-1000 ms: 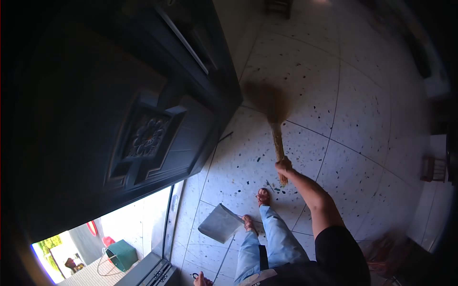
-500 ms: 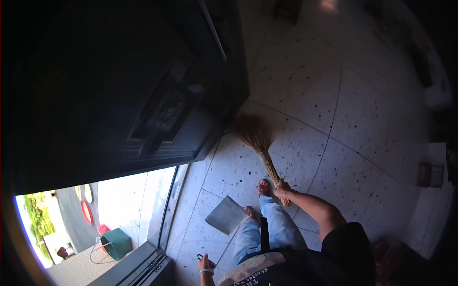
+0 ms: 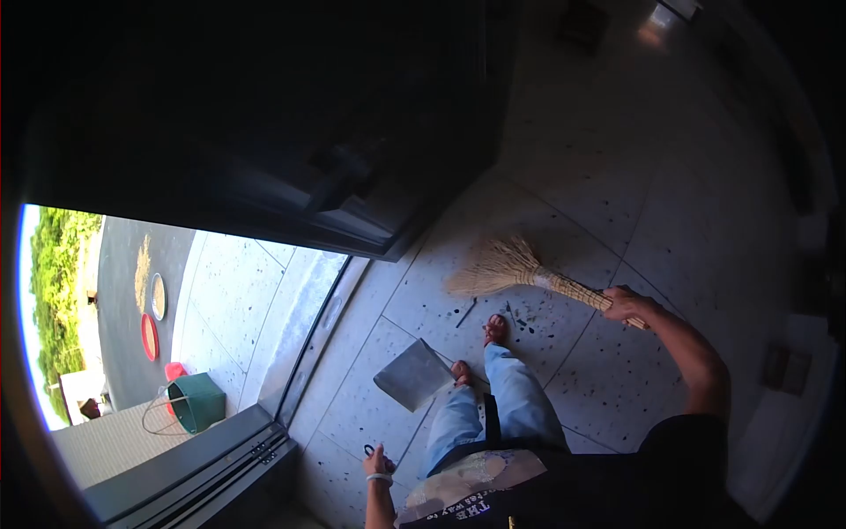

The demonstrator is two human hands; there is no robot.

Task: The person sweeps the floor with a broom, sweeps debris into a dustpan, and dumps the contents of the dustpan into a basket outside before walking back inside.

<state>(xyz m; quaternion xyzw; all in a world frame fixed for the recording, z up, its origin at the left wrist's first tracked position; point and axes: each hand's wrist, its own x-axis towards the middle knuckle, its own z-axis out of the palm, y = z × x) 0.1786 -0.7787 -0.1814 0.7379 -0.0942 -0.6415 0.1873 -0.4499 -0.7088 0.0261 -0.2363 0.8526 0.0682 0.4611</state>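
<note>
My right hand [image 3: 624, 304] is wrapped around the handle of a straw broom [image 3: 571, 289]. The broom's bristles fan out to the left, low over the tiles in front of my feet. Dark bits of debris [image 3: 529, 319] lie just below the bristles. A grey metal dustpan [image 3: 412, 375] rests on the floor by my left foot. Closed at lower left, my left hand [image 3: 379, 460] appears to grip the end of the dustpan's thin handle. A dark loop [image 3: 368, 450] sticks out past its fingers, and the rest of the grip is hidden.
A large dark door [image 3: 264, 132] stands at the upper left, beside a metal threshold [image 3: 317, 331]. Outside are a green bucket [image 3: 196, 403], a red round tray [image 3: 150, 337] and a pale round tray [image 3: 159, 297]. A small stool-like object [image 3: 786, 368] is at the right.
My right hand has moved right and up, and the broom has swung from steep to nearly level. Debris has gathered below the bristles. The dustpan has barely shifted in view; the camera has turned slightly.
</note>
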